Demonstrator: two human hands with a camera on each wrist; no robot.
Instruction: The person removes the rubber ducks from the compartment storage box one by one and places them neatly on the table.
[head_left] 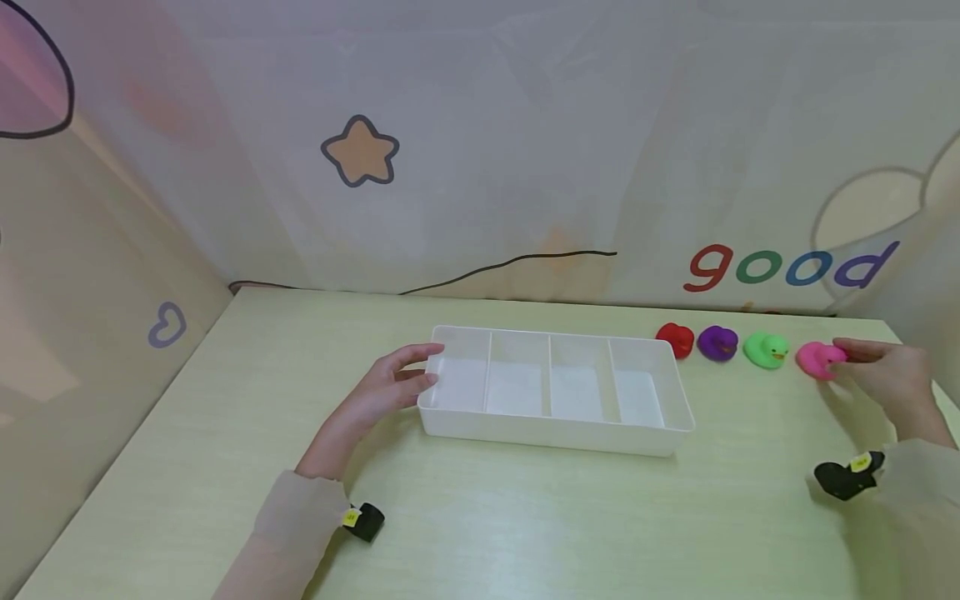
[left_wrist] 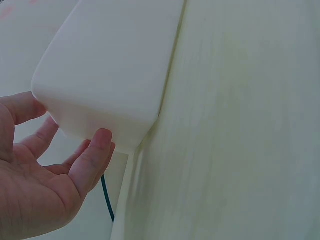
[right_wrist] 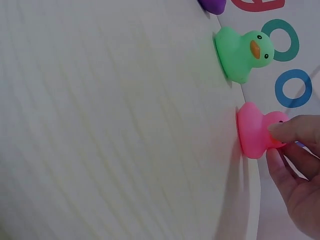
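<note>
A white divided tray lies on the table with several compartments side by side. At its left end my left hand holds the end wall, with fingertips over the rim and another finger against the outside, as the left wrist view shows. At the far right my right hand pinches a pink rubber duck by its head between thumb and fingers. Beside that duck stands a green rubber duck. Further left come a purple duck and a red duck, the latter close to the tray's far right corner.
The pale table ends at the back against a printed cloth wall with a star and the word "good". Another cloth wall borders the left side. A black wrist device sits at the left cuff, a second at the right.
</note>
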